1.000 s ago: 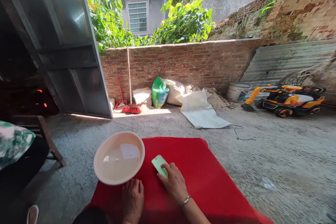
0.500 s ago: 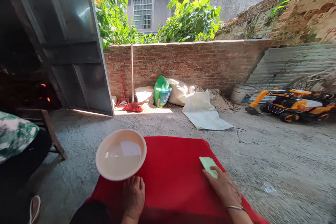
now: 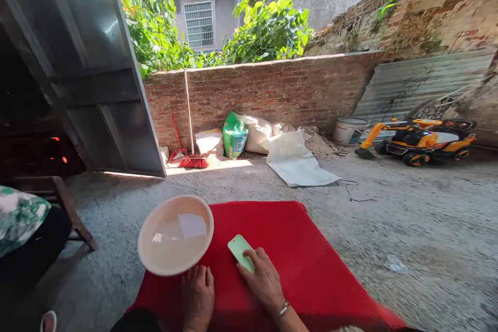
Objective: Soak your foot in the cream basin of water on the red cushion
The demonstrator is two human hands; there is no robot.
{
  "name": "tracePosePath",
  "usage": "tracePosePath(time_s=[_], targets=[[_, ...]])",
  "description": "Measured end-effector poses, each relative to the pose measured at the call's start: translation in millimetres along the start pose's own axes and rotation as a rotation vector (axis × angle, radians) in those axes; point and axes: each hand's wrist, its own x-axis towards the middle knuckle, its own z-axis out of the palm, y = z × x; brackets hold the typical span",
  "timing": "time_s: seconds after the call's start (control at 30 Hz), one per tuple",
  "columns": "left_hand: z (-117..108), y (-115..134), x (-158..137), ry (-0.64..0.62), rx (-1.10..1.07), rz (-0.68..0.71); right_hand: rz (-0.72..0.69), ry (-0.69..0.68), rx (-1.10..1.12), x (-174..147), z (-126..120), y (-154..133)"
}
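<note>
On the red cloth point(image 3: 288, 228), my right hand point(image 3: 264, 277) is closed around a light green, phone-like slab with rounded corners, which looks like a phone point(image 3: 240, 250). Its far end sticks out beyond my fingers, and a bracelet circles that wrist. My left hand point(image 3: 198, 290) rests on the cloth with bent fingers lying on it, just below the near rim of a pale basin point(image 3: 148, 249). No object shows in that hand. Clear water with bright reflections fills part of the basin, at the cloth's left corner.
At the left, a seated person point(image 3: 23, 218) in patterned clothing is near a wooden chair point(image 3: 64, 202). A metal door point(image 3: 105, 88), a red broom point(image 3: 194, 161), sacks point(image 3: 235, 137) and a white sheet point(image 3: 299, 163) lie beyond. A toy excavator point(image 3: 424, 140) stands at the right.
My right hand has slid left across the cloth with the green phone, closer to the basin and my left hand. The left hand stays in place. The view has turned slightly.
</note>
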Motion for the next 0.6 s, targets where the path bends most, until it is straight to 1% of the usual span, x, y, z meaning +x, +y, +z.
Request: tracePosePath(time_s=[0.1, 0.23, 0.33, 0.43, 0.6], targets=[[-1, 1, 1, 0.014, -0.005, 0.001, 0.091, 0.011, -0.052, 4, -11, 26], [-2, 4, 2, 0.01, 0.031, -0.007, 0.281, 0.064, -0.138, 6, -32, 79], [-2, 6, 2, -0.012, 0.024, -0.027, 0.376, 0.128, -0.138, 1, -43, 111], [-3, 6, 2, -0.028, 0.016, -0.048, 0.365, 0.181, -0.115, -4, -46, 124], [-1, 5, 2, -0.005, 0.017, -0.045, 0.315, 0.264, -0.069, -5, -37, 124]])
